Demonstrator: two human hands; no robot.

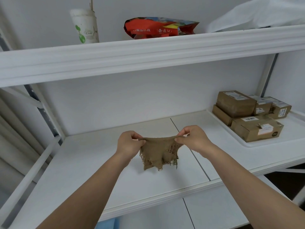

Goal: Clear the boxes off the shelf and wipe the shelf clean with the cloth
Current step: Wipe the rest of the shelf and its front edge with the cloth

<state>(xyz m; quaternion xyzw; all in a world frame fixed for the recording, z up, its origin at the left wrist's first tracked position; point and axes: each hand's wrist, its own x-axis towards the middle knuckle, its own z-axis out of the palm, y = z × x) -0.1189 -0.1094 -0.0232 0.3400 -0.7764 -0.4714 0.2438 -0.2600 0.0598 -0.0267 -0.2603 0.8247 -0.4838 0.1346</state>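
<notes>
Two hands in view, one cloth, five boxes counted. On the upper shelf [148, 52], up and left of the fingers, stands one paper cup [85, 27]; one red snack bag [158, 28] lies above them, and one white sheet [257, 15] lies up and to their right. The left hand [128, 144] has thumb and fingers closed in a pinch on the cloth's left top corner. One brown, frayed cloth [158, 152] hangs stretched between both sets of fingers, above the bare lower shelf [82, 162]. The right hand [193, 139] pinches the cloth's right top corner likewise. Well right of the right fingers, five cardboard boxes [250, 116] sit stacked in one white tray [270, 143] on the same shelf.
</notes>
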